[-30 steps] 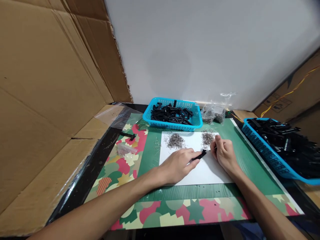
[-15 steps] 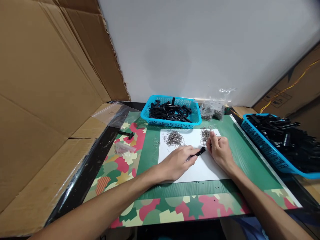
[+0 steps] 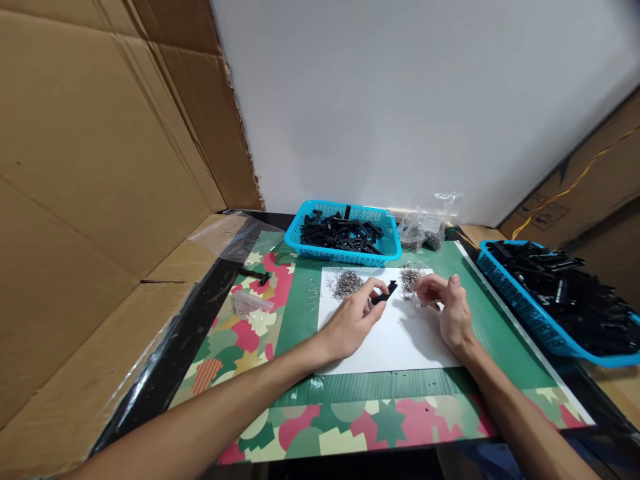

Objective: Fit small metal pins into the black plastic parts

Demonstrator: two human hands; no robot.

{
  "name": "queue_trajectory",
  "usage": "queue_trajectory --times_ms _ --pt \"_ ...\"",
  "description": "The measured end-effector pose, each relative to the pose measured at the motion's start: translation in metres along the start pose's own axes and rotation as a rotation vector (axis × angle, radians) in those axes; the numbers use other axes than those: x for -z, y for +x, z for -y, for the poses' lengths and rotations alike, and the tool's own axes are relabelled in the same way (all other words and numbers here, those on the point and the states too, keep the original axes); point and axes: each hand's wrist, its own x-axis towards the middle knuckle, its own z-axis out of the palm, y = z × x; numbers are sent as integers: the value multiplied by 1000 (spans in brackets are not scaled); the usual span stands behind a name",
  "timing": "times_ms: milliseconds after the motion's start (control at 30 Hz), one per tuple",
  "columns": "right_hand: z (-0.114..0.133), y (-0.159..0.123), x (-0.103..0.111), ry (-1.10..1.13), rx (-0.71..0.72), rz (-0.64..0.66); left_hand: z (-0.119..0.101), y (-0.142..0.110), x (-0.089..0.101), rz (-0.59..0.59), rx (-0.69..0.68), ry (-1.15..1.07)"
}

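My left hand (image 3: 353, 320) is closed around a small, narrow black plastic part (image 3: 385, 293), its notched end sticking out past the fingertips. It hovers over a white sheet of paper (image 3: 360, 357). My right hand (image 3: 450, 310) is to the right, apart from the part. Its thumb points up, away from the loosely bent fingers, and nothing clear shows in them. Close to those fingertips lies a pile of tiny metal pieces (image 3: 410, 277). Another such pile (image 3: 347, 283) is beyond my left hand. The tiny pieces' exact kind is too small to tell.
A blue basket (image 3: 345, 255) of black parts stands at the back. A fuller blue basket (image 3: 525, 297) is at the right. Clear bags (image 3: 423, 230) sit behind. One loose black part (image 3: 257, 274) and a small plastic bag (image 3: 250, 303) lie left. Cardboard (image 3: 100, 167) walls the left side.
My left hand has moved slightly left and up with the black part, tilting it upward. My right hand has drawn away to the right, and its thumb has come off the fingers.
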Motion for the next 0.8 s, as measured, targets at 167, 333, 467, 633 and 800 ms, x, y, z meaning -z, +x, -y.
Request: queue_trajectory --times_ms 167,333,467,633,800 --pt "1 0 6 37 -10 157 2 2 2 -71 -66 -3" --pt "-4 -2 16 -26 -105 299 4 2 1 -73 -42 2" --pt "-1 -3 16 -265 -120 366 7 2 1 -80 -46 -15" --pt "5 -3 12 -509 -68 522 10 4 3 -168 -75 -68" --pt "9 -1 14 -542 -127 595 14 6 5 -337 -41 -197"
